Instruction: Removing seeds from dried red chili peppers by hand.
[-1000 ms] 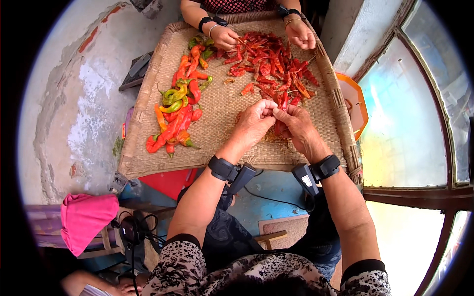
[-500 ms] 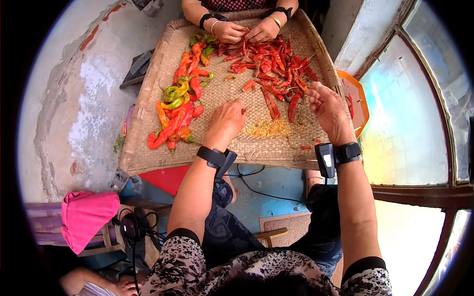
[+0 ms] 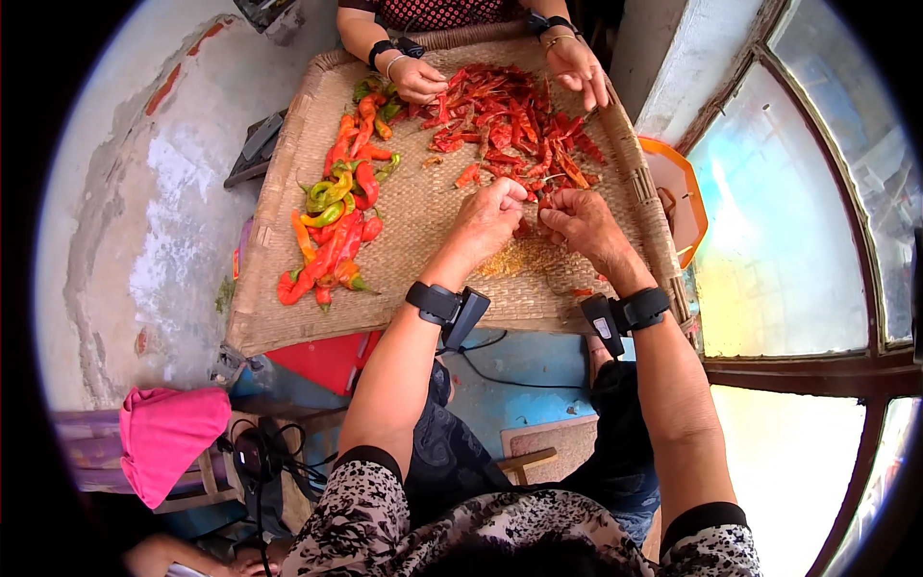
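Over the middle of a woven tray [image 3: 404,255], my two hands face each other, nearly meeting. My left hand [image 3: 486,226] is closed in a pinch; anything between its fingers is too hidden to name. Between the thumb and fingers of my right hand [image 3: 588,229] is a small dark red bit, seemingly a dried chili [image 3: 545,203]. Just beyond lies a heap of dried red chilies [image 3: 500,111]. Loose yellow seeds [image 3: 519,258] are scattered on the weave below my hands. Fresh red, orange and green peppers [image 3: 332,231] lie along the tray's left side.
Across the tray, another person's hand [image 3: 417,81] touches the heap; their other hand [image 3: 577,72] is open by the right rim. An orange-rimmed container [image 3: 678,197] stands beside the tray, near a window [image 3: 784,212]. A pink cloth [image 3: 173,442] hangs at lower left.
My right hand has moved left and my left hand right and forward, so they now nearly meet. The other person's hands have parted, one reaching toward the right rim.
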Available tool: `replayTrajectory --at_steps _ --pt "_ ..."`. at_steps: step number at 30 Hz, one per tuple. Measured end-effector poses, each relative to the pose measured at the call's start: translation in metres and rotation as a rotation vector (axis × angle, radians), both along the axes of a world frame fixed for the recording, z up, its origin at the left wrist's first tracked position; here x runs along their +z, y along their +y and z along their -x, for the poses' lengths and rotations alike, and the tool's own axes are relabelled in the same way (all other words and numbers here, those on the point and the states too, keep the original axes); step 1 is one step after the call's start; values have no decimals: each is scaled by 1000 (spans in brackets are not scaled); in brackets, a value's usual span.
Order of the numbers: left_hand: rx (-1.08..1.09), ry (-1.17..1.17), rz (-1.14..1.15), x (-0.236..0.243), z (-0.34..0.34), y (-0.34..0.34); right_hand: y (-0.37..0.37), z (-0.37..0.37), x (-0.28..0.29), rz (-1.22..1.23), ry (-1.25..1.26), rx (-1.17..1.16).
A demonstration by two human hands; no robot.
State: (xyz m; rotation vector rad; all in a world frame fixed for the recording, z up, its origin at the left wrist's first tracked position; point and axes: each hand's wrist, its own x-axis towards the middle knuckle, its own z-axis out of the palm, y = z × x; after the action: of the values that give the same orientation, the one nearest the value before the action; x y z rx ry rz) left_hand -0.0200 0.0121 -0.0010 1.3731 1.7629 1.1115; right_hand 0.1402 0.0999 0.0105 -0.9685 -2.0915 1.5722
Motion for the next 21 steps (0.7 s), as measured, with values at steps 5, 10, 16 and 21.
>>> replayTrajectory --at_steps 5,10,16,21 --pt "115 637 -21 11 -2 14 32 -28 19 587 883 -449" --pt "128 760 255 17 -16 32 24 -26 2 263 465 -394" --pt "-5 862 310 10 -11 33 19 -7 -21 -789 -264 -171" --pt "-30 789 149 7 -3 9 16 7 -29 -777 -456 2"
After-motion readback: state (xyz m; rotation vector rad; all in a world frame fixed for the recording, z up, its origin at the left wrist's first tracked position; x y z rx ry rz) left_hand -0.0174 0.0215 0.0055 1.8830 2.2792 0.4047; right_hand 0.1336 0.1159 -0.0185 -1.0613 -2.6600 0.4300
